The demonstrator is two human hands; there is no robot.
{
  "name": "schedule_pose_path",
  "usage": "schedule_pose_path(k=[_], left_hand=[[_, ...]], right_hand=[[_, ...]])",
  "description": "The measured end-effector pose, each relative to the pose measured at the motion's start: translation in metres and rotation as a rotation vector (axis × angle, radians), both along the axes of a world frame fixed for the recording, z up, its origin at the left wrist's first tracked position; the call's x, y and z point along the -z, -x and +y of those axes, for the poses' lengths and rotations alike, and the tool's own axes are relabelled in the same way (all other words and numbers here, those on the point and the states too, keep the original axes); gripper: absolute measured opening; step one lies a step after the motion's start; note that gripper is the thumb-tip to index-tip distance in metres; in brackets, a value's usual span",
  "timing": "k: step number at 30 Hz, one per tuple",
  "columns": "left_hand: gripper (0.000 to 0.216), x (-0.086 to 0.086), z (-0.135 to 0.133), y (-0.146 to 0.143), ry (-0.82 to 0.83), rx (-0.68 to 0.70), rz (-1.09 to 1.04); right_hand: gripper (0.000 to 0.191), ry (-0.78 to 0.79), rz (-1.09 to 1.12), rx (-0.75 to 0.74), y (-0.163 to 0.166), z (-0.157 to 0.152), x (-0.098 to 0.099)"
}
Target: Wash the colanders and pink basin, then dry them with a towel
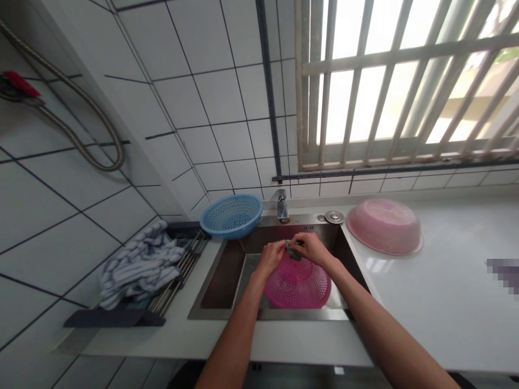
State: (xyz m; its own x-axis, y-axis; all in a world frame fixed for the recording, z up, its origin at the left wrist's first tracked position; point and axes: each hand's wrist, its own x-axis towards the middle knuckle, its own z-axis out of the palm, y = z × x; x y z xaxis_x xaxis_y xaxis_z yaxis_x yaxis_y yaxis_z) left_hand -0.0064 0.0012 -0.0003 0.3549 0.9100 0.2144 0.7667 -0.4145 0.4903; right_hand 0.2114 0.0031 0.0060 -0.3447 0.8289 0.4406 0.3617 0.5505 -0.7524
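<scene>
Above the steel sink (219, 281), my left hand (271, 257) and my right hand (310, 248) meet with bent, pinching fingers. Between them is a small dark green strip (292, 252), limp and leaf-like; its exact kind is too small to make out. Both hands grip it, the left from one side and the right from the other. Directly below, a pink perforated plastic basket (298, 289) sits in the sink. My forearms partly cover the sink, and the fingers hide part of the green strip.
A faucet (283, 207) rises behind the sink, beside a blue colander (233, 215) on the left rim. An upturned pink basin (384, 227) and a round drain cover (334, 217) are at right. A striped cloth (141, 262) lies on a rack (178, 281) at left.
</scene>
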Motion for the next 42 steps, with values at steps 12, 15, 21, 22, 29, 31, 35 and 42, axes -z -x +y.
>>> schedule_pose_path(k=[12, 15, 21, 22, 29, 31, 35, 42], left_hand=[[0.029, -0.003, -0.004, -0.001, 0.01, -0.006, 0.052], [0.028, -0.006, -0.005, -0.006, 0.017, -0.037, 0.086], [0.036, -0.013, 0.0, 0.012, -0.05, -0.118, 0.01], [0.036, -0.012, -0.001, 0.01, -0.047, -0.109, 0.014], [0.03, -0.007, -0.003, -0.001, -0.006, -0.075, 0.05], [0.033, -0.009, -0.001, 0.006, -0.039, -0.105, 0.022], [0.035, -0.007, 0.0, 0.01, -0.053, -0.124, 0.002], [0.027, -0.006, -0.002, 0.007, -0.008, -0.107, 0.04]], right_hand=[[0.015, 0.057, 0.011, -0.011, 0.002, -0.001, 0.001], [0.016, 0.036, 0.02, 0.0, 0.003, 0.002, 0.003], [0.018, 0.104, 0.0, 0.088, -0.014, 0.011, 0.007], [0.018, 0.106, 0.001, 0.086, -0.012, 0.01, 0.007], [0.019, 0.043, 0.026, 0.029, -0.001, 0.003, 0.002], [0.018, 0.052, 0.02, 0.06, -0.008, 0.005, 0.003], [0.015, 0.048, 0.016, 0.065, -0.011, 0.005, 0.005], [0.016, 0.021, 0.014, 0.051, -0.008, 0.002, 0.003]])
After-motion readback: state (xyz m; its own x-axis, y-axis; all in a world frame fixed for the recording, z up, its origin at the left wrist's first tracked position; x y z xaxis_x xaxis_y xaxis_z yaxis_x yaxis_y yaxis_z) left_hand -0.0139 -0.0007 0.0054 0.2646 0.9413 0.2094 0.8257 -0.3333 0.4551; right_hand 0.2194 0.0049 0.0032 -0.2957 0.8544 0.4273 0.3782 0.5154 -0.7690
